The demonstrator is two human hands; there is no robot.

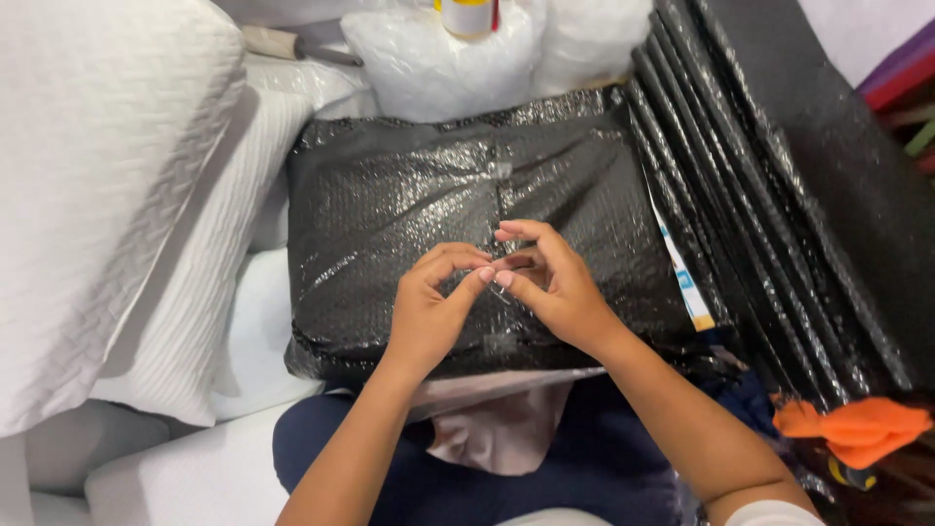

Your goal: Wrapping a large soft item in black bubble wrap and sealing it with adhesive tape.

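So the black bubble-wrapped parcel [409, 224] is sitting right across your lap, and both your hands meet at its middle seam. That seam runs away from you, from the near edge toward the far edge, and your fingertips come together right on it, just above a small patch of clear tape [500, 343] on the near half. The parcel lies directly under and ahead of both hands, long side going left to right, so neither hand is really nearer; they're about even.

Your left hand [429, 307] is curled, thumb and forefinger pinched toward the seam. Your right hand [550, 282] is curled the same way, fingertips touching the left ones. Looks like you've got something tiny and clear pinched between them, maybe tape, but honestly I can't tell.

The parcel itself is glossy, crinkly, flat-ish and rectangular, with another tape patch higher up the seam. To your right there's a stack of similar black parcels [779, 195] leaning on edge, white quilted cushions [107, 175] to your left, and an orange thing [857, 429] near your right elbow.
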